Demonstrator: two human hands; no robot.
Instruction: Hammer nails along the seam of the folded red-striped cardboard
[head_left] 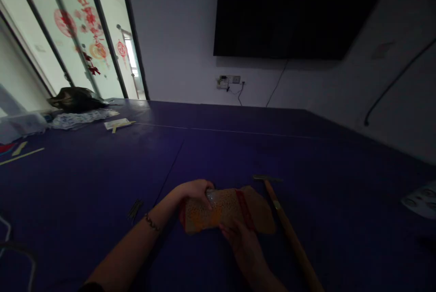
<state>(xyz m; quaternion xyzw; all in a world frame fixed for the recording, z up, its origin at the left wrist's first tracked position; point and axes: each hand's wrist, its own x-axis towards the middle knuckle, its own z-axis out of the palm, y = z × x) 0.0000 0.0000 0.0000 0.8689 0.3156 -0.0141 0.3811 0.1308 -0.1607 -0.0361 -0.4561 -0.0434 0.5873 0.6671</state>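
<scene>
A tan, flat piece [225, 208] with many small holes or dots, an orange patch and red bands lies on the purple surface [218, 155]. My left hand [198, 191] is closed on its upper left edge, near a shiny clear spot. At its lower edge, my right hand [240, 237] touches it with the fingertips; the dim light hides how firmly they press. Just to the right lies a hammer [289, 230] with a wooden handle, its metal head pointing away. A small bunch of nails [135, 209] rests left of my left forearm.
Far left are a black bag [77, 99], a plastic bin [22, 126] and a white packet [117, 124] with yellowish strips. A white object [420, 201] sits at the right. White tubing [20, 251] curves at lower left. A large screen [293, 10] hangs on the wall.
</scene>
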